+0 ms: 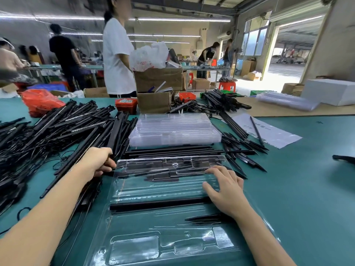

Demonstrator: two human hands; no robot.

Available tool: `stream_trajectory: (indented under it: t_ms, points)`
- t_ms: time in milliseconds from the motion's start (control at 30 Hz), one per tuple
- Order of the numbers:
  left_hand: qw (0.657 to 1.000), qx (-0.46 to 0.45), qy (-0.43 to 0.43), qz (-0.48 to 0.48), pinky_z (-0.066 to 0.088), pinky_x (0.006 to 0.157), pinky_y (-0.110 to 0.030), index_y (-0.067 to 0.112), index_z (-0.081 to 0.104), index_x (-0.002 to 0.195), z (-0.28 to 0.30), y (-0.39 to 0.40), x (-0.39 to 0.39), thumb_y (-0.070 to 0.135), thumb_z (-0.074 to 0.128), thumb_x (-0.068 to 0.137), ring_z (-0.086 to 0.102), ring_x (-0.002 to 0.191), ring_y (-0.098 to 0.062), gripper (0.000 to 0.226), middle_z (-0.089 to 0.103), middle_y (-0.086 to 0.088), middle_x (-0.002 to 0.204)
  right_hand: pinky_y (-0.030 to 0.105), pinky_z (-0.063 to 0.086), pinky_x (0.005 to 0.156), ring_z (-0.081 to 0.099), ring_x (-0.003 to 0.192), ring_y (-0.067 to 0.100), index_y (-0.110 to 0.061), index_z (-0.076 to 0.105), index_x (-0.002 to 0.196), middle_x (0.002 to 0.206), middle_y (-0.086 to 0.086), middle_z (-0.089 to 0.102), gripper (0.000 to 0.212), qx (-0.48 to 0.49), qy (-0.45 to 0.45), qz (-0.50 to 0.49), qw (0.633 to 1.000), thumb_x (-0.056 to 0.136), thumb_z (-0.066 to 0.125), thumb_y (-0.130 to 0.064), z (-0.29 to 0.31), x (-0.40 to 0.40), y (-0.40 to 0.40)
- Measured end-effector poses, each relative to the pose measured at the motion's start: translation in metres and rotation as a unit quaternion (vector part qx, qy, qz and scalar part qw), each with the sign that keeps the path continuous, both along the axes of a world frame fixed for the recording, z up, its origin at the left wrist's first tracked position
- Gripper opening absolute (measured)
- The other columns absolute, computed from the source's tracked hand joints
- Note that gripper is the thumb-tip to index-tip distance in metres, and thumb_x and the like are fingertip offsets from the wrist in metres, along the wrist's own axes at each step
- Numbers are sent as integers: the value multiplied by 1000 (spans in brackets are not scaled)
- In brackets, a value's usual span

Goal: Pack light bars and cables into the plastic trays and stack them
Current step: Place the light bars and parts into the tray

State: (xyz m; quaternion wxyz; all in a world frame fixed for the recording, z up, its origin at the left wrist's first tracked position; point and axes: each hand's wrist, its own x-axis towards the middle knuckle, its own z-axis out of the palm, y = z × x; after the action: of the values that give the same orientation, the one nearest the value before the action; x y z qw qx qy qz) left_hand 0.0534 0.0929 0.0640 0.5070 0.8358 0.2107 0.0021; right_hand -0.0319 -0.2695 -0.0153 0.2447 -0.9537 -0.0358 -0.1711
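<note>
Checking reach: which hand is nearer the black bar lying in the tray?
Right. The right hand rests on the tray at the bar's right end; the left hand is beyond the tray's far left corner.

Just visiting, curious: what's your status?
Left hand grips a light bar. Right hand flat on clear tray. One bar seated. Nothing blocking.

Two bare arms, no sleeves anywhere up to the near edge of the picture. Left arm (48, 214) long and smooth, bare from elbow to wrist. Right arm (259, 237) just as bare. No watch, no band, no bracelet on either wrist. Left hand (98, 160) without a glove. Right hand (224, 189) without a glove too, no rings on the fingers (213, 170). Nails short and plain, no polish. Nothing else of the body in sight, only arms and hands.
</note>
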Motion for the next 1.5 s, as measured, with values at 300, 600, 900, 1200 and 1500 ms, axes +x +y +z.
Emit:
stream_trajectory:
  t_ms: [300, 600, 900, 1200, 1500]
  points:
    - [987, -73, -142, -19, 35, 55, -26, 18, 65, 88, 10, 3, -11, 27, 41, 108, 50, 65, -11, 33, 66, 0, 88, 24, 10, 95, 30, 118, 0, -41, 50, 126, 128, -25, 40, 33, -3, 0, 1, 1000, 93, 52, -49, 0, 1, -1]
    - [952, -46, -242, -182, 41, 63, -29, 39, 76, 84, 64, -36, -75, 43, 61, 90, 59, 78, -4, 17, 68, 8, 83, 25, 12, 100, 33, 125, 4, -40, 52, 127, 128, -24, 42, 34, 0, 9, -2, 1000, 94, 53, -48, 4, -2, 0]
    - [913, -20, -114, -391, 41, 58, -16, 26, 79, 85, 60, -100, -111, 35, 71, 87, 57, 63, -6, 13, 69, 3, 71, 36, 21, 113, 39, 123, 3, -35, 59, 122, 124, -21, 53, 29, 78, 6, 11, 997, 97, 56, -48, 12, -6, 0]
    - [913, 60, -66, -399, 51, 67, -31, 22, 76, 81, 5, -140, -113, 21, 60, 98, 61, 66, -13, 23, 68, 7, 64, 30, 39, 57, 62, 72, 29, -5, 61, 126, 106, 28, 70, 54, 566, 28, 214, 796, 75, 47, -17, 29, -16, -17]
    - [923, 108, -220, -297, 41, 52, -15, 42, 56, 95, 4, -129, -142, 43, 69, 88, 52, 51, -1, 15, 70, 20, 81, 27, 43, 40, 70, 62, 26, -8, 74, 83, 79, 21, 70, 40, 675, 85, 130, 721, 84, 61, -46, 39, -14, -13]
